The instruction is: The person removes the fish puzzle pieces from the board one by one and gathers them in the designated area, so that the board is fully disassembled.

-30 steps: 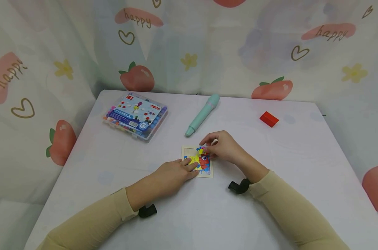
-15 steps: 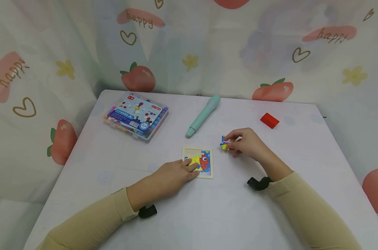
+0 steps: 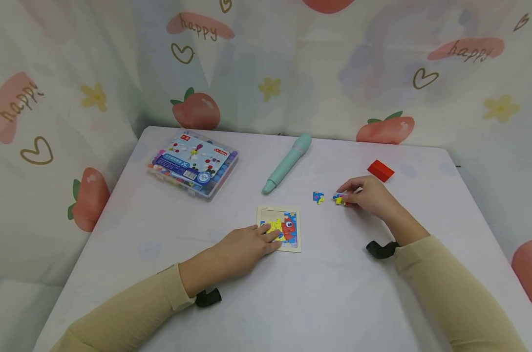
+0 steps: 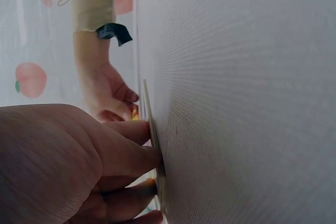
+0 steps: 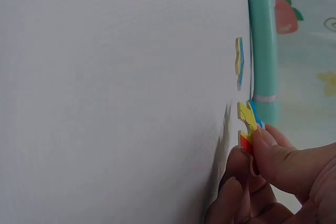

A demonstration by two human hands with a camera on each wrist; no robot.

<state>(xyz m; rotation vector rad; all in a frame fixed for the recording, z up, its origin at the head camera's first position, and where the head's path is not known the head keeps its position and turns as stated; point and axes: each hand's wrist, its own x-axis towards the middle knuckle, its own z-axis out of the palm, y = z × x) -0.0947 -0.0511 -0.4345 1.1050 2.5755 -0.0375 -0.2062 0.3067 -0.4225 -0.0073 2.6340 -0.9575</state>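
Right hand (image 3: 371, 198) is pinching a small puzzle piece (image 3: 339, 199) between thumb and fingertips, right down at the table (image 3: 336, 303), off to the right of the puzzle board (image 3: 280, 228). Another loose piece (image 3: 318, 197) lies flat just left of it, not touching. Left hand (image 3: 241, 248) lies flat with straight fingers pressing on the board's left side. A teal pen (image 3: 287, 163), a bead box (image 3: 192, 163) and a red block (image 3: 380, 170) sit farther back.

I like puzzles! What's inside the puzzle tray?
The tray holds yellow, red and blue pieces, with bare wood at top left. The left hand covers its lower-left corner.
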